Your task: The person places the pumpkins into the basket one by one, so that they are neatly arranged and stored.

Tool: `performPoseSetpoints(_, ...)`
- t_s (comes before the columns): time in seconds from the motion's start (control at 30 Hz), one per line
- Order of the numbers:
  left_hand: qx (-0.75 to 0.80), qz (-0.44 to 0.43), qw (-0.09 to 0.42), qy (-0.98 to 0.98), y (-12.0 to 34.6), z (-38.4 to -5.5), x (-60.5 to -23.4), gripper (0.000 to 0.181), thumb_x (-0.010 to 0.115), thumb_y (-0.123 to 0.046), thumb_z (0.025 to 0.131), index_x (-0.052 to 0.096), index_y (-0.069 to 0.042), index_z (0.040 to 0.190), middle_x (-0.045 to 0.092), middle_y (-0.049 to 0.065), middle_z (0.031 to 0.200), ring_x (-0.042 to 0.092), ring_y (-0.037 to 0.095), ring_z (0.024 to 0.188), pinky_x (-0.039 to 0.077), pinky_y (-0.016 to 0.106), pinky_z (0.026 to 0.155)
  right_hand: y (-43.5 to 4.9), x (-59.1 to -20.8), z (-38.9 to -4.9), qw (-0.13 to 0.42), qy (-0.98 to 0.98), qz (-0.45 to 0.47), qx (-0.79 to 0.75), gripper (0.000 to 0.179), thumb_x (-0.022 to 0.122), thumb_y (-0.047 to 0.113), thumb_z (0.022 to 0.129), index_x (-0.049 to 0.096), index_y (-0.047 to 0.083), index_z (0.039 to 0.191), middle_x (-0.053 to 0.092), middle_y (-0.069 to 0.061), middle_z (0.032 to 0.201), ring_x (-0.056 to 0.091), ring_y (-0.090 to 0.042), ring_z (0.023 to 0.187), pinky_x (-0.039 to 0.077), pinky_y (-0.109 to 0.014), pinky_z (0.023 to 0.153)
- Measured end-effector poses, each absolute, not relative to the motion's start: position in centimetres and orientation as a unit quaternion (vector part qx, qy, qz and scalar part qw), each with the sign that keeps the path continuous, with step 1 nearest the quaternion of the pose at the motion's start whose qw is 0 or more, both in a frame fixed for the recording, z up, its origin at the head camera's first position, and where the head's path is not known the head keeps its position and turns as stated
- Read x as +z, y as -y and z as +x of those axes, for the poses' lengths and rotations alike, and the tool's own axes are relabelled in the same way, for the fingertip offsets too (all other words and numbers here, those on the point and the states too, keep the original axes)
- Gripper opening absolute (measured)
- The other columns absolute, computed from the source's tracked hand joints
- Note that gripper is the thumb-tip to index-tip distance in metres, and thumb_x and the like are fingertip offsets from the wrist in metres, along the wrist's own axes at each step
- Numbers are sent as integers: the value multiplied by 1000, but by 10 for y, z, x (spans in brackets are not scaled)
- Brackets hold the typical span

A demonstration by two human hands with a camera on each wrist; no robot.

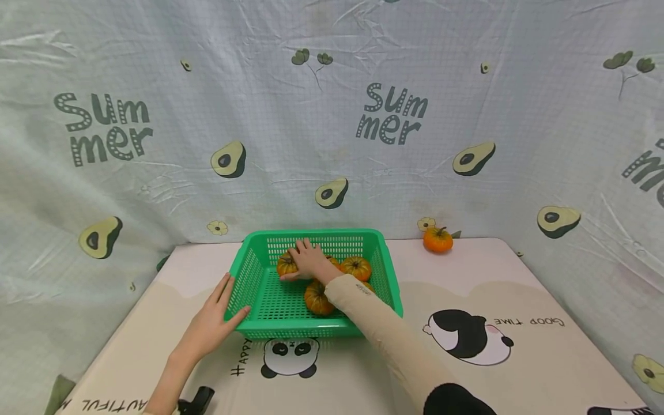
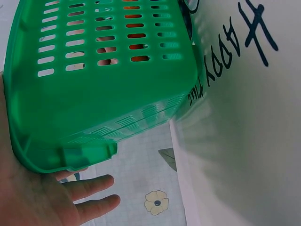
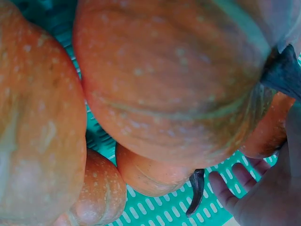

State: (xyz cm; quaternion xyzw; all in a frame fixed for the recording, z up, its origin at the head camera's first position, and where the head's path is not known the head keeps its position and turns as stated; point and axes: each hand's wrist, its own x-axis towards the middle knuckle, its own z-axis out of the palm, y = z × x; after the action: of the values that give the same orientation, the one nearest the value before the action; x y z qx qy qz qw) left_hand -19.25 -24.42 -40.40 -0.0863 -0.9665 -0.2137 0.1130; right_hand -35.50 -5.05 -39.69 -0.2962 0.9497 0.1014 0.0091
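A green plastic basket (image 1: 324, 332) holds several small orange-and-green ribbed pumpkins. My left hand (image 1: 210, 323) rests on its left rim near the front corner, thumb over the edge and fingers straight along the outside; the left wrist view shows those fingers extended under the rim. Inside the basket, my right hand (image 1: 310, 265) reaches over the leftmost pumpkin (image 1: 286, 264), fingers spread behind it and thumb in front. To the right sit another pumpkin (image 1: 356, 267) and a nearer one (image 1: 317, 298). Large in the right wrist view is a pumpkin (image 3: 164, 80), with loosely spread fingertips (image 3: 220, 186) below it.
One orange pumpkin (image 1: 438, 240) stands outside the basket at the table's back right. The pale table (image 1: 482, 276) bears printed animals and lettering. A cloth curtain (image 1: 290, 132) with avocado prints hangs behind and at both sides. A black object (image 1: 199, 399) shows by the left wrist.
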Motion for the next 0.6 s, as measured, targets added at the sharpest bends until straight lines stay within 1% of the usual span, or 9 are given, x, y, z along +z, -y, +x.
performPoseSetpoints(0.13, -214, -89, 115, 966, 244, -193, -404, 78, 49, -43, 88, 16, 4, 141, 14, 24, 146, 29, 47, 126, 39, 58, 88, 51, -396, -353, 18, -948, -301, 102, 79, 36, 70, 80, 24, 22, 141, 23, -3, 146, 19, -25, 136, 31, -44, 105)
performPoseSetpoints(0.27, -217, -90, 116, 965, 245, -193, -404, 78, 49, -44, 88, 16, 4, 141, 14, 24, 146, 29, 46, 126, 39, 58, 87, 51, -397, -353, 26, -946, -306, 107, 78, 37, 68, 81, 21, 24, 142, 22, 0, 147, 17, -24, 138, 30, -44, 106)
performPoseSetpoints(0.43, -218, -92, 116, 965, 246, -193, -405, 78, 48, -44, 88, 16, 4, 141, 14, 24, 147, 29, 46, 126, 39, 58, 87, 53, -399, -355, 32, -941, -308, 135, 79, 35, 69, 80, 18, 25, 143, 24, 2, 147, 20, -22, 136, 33, -42, 103)
performPoseSetpoints(0.6, -219, -93, 117, 964, 245, -193, -405, 78, 49, -43, 88, 16, 4, 141, 14, 24, 147, 29, 46, 126, 39, 58, 88, 53, -400, -354, 29, -938, -310, 150, 78, 35, 71, 79, 21, 27, 142, 27, 2, 144, 25, -20, 132, 35, -41, 101)
